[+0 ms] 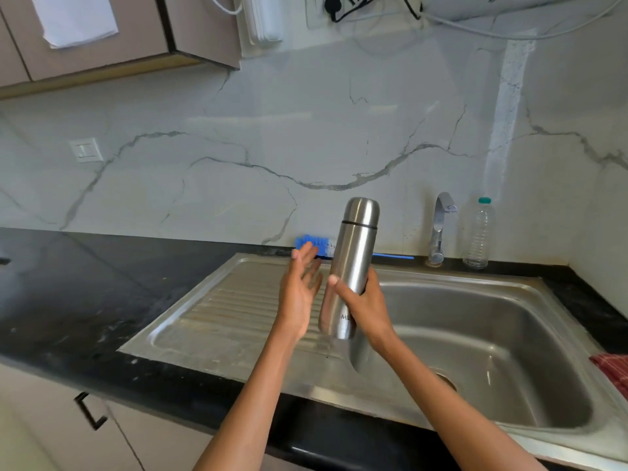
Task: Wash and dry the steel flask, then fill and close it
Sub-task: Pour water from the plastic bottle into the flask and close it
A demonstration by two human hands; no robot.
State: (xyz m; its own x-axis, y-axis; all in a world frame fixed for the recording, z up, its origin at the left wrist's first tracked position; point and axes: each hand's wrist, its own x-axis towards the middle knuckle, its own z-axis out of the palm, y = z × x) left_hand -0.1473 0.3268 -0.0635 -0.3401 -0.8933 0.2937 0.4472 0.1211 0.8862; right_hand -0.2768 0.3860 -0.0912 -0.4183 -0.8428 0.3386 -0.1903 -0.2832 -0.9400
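Observation:
A tall steel flask with its cap on is held upright above the sink's draining board. My right hand grips its lower body from the right. My left hand hovers just left of the flask, palm toward it, fingers spread, touching nothing. A blue bottle brush lies along the back of the counter behind the flask, partly hidden by it. A steel tap stands behind the basin. A clear plastic water bottle with a teal cap stands right of the tap.
The steel sink has a ribbed draining board on the left and a deep basin with a drain on the right. A black counter surrounds it. A red checked cloth lies at the right edge. Wall cabinets hang at the upper left.

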